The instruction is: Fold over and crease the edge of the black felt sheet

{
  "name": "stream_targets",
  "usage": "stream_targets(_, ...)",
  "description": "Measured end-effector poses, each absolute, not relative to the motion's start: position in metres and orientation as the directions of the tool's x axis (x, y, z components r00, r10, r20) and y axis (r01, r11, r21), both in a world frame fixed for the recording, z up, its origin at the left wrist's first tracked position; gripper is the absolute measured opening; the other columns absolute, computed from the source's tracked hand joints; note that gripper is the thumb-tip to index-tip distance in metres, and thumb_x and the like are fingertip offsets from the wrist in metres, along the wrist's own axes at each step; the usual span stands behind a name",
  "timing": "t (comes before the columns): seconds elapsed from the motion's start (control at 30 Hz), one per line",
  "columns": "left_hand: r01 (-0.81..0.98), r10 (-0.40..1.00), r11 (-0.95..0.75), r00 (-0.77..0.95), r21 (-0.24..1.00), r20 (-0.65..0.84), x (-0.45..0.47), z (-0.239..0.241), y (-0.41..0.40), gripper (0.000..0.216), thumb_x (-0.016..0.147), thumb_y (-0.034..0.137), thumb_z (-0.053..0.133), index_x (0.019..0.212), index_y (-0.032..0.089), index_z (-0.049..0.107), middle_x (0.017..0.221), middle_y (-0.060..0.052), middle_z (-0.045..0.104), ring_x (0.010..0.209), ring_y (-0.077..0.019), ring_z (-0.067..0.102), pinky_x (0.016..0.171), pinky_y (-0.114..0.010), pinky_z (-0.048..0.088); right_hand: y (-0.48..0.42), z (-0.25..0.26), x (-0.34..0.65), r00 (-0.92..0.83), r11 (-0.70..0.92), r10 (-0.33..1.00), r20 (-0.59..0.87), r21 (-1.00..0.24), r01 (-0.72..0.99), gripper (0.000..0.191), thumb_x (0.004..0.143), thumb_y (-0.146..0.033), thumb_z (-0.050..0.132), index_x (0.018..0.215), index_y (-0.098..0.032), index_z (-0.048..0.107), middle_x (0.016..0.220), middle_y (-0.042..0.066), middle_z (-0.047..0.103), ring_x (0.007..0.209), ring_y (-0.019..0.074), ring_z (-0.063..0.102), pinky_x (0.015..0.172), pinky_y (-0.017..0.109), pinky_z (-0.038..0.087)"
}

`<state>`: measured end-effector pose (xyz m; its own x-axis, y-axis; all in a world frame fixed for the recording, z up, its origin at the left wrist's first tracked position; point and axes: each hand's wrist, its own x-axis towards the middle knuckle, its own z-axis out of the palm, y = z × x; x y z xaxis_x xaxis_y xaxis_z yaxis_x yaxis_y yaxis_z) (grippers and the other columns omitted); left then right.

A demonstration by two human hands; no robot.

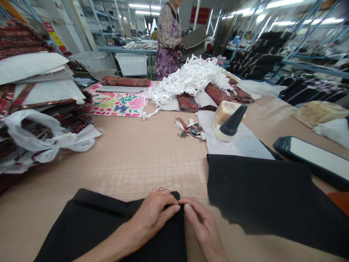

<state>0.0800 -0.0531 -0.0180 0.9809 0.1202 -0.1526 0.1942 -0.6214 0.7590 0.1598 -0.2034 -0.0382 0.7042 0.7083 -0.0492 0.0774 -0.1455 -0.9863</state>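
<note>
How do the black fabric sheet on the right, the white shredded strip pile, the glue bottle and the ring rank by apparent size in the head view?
1. Black fabric sheet, though nearness to the camera inflates it.
2. White shredded strip pile.
3. Glue bottle.
4. Ring on the left hand.

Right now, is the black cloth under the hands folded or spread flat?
Folded, it seems: the black cloth shows a doubled layer along its far edge, and both hands, left hand and right hand, press its right edge.
</note>
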Motion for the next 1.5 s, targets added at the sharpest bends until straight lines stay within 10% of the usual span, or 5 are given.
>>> stream_targets(0.5, 0.377, 0.169, -0.601, 0.922, 0.705, -0.349, 0.079, 0.002, -0.04, 0.015, 0.084, 0.022, 0.05, 0.079, 0.017, 0.064, 0.077, 0.0, 0.062, 0.076, -0.0149, 0.056, 0.068, -0.024, 0.037, -0.19, -0.046, 0.159, 0.802, -0.297, 0.568, -0.184, -0.955, -0.008, 0.033, 0.077, -0.048, 0.054, 0.067, -0.018, 0.062, 0.062, 0.0, 0.058, 0.058, 0.0132, 0.054, 0.052, 0.021, 0.042)
stream_targets(1.0, 0.484, 0.361, -0.756, 0.87, 0.441, -0.335, 0.043, 0.004, -0.027, 0.016, 0.084, 0.022, 0.048, 0.098, 0.018, 0.054, 0.083, -0.004, 0.059, 0.078, -0.0205, 0.051, 0.074, -0.034, 0.039, -0.184, -0.053, 0.159, 0.792, -0.44, 0.607, 0.066, -0.802, 0.405, 0.037, 0.086, -0.045, 0.044, 0.065, -0.02, 0.059, 0.06, 0.001, 0.056, 0.051, 0.0109, 0.049, 0.05, 0.022, 0.039)
stream_targets(1.2, 0.073, 0.05, -0.918, 0.996, 0.39, -0.07, 0.03, -0.014, -0.043, 0.053, 0.076, -0.002, 0.036, 0.126, 0.018, 0.04, 0.106, -0.01, 0.053, 0.094, -0.0215, 0.048, 0.083, -0.036, 0.043, -0.186, -0.055, 0.16, 0.796, -0.465, 0.605, 0.013, -0.806, 0.366, 0.035, 0.085, -0.045, 0.046, 0.065, -0.019, 0.059, 0.062, 0.001, 0.057, 0.055, 0.0123, 0.051, 0.054, 0.023, 0.039)
stream_targets(1.5, 0.058, 0.006, -0.976, 0.971, 0.211, -0.24, 0.043, -0.019, -0.063, 0.068, 0.071, 0.008, 0.046, 0.137, 0.015, 0.03, 0.119, -0.017, 0.051, 0.106, -0.0303, 0.047, 0.089, -0.047, 0.042, -0.184, -0.058, 0.162, 0.791, -0.469, 0.604, -0.097, -0.846, 0.254, 0.035, 0.082, -0.048, 0.048, 0.066, -0.019, 0.059, 0.062, 0.0, 0.058, 0.057, 0.0136, 0.053, 0.055, 0.024, 0.041)
